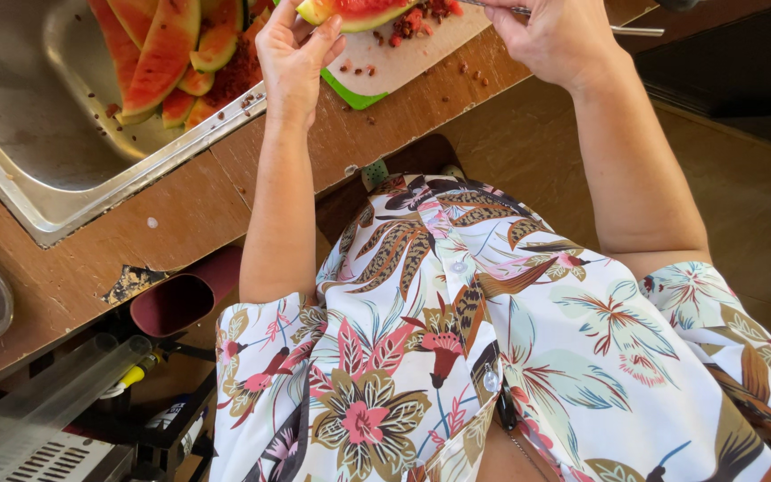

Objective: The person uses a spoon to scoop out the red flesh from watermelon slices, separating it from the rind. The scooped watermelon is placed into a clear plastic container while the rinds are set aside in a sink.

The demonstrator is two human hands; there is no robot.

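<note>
Fingers of the left hand (292, 58) pinch a watermelon slice (350, 12) on the cutting board (403, 55) at the far edge. Right hand (551, 36) grips a knife (573, 20). Left of them, a metal tray (73, 134) holds watermelon rinds (167, 54).

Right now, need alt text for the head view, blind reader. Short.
Seen from above, a person's left hand steadies a watermelon piece on a white cutting board while the right hand holds a metal utensil. Cut watermelon rinds fill a steel tray to the left on the wooden counter; a floral shirt fills the foreground.
</note>
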